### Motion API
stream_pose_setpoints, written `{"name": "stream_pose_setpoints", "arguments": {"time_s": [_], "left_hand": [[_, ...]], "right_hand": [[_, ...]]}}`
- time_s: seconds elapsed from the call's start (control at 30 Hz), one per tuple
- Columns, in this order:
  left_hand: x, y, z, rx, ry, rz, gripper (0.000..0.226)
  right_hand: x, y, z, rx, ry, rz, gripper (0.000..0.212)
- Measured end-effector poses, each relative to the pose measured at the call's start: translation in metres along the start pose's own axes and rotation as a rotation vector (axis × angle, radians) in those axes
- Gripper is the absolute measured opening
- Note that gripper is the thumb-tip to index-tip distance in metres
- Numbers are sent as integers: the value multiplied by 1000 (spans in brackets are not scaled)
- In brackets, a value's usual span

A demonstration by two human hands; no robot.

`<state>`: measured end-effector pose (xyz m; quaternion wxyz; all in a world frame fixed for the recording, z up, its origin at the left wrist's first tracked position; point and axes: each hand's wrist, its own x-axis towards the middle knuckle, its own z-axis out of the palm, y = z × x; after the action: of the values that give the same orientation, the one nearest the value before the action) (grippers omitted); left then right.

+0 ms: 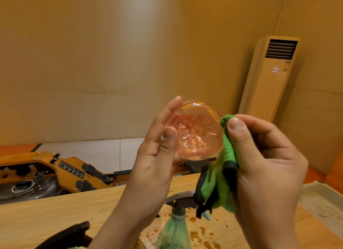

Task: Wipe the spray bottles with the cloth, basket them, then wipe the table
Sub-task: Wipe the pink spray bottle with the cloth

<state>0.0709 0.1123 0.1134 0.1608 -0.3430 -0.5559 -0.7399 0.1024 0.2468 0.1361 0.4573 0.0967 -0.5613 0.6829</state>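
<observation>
My left hand (157, 152) holds a clear pinkish spray bottle (196, 131) up in the air, its round base turned toward me, thumb and fingers curled round its side. To its right, my right hand (265, 156) pinches a green cloth with black edging (220, 174) against the bottle's right edge. Below them a green spray bottle with a dark trigger head (174, 228) stands on the wooden table (55, 217). A white perforated basket (323, 204) sits at the table's right end.
Brownish liquid drops (196, 234) are spattered on the table around the green bottle. A black object (70, 234) lies at the lower left. Beyond the table are a wooden machine (55, 172) and a standing air conditioner (269, 78).
</observation>
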Motion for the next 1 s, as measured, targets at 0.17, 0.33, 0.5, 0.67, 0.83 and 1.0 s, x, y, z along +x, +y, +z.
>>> {"name": "stream_pose_setpoints", "arguments": {"time_s": [0.17, 0.33, 0.5, 0.67, 0.83, 1.0], "left_hand": [[2, 1, -5, 87, -23, 8, 44], [1, 1, -7, 224, -133, 50, 43], [3, 0, -11, 203, -97, 65, 43], [1, -2, -15, 254, -200, 39, 44], [2, -6, -13, 273, -179, 27, 48], [1, -7, -11, 239, -201, 4, 48]], "right_hand": [[0, 5, -10, -114, -111, -40, 8], [25, -2, -16, -209, -192, -177, 7], [27, 2, -24, -358, -309, -353, 8], [31, 1, -27, -436, -374, -533, 10], [32, 7, -30, -506, -408, -675, 15], [31, 8, -35, -519, -372, -728, 16]]}}
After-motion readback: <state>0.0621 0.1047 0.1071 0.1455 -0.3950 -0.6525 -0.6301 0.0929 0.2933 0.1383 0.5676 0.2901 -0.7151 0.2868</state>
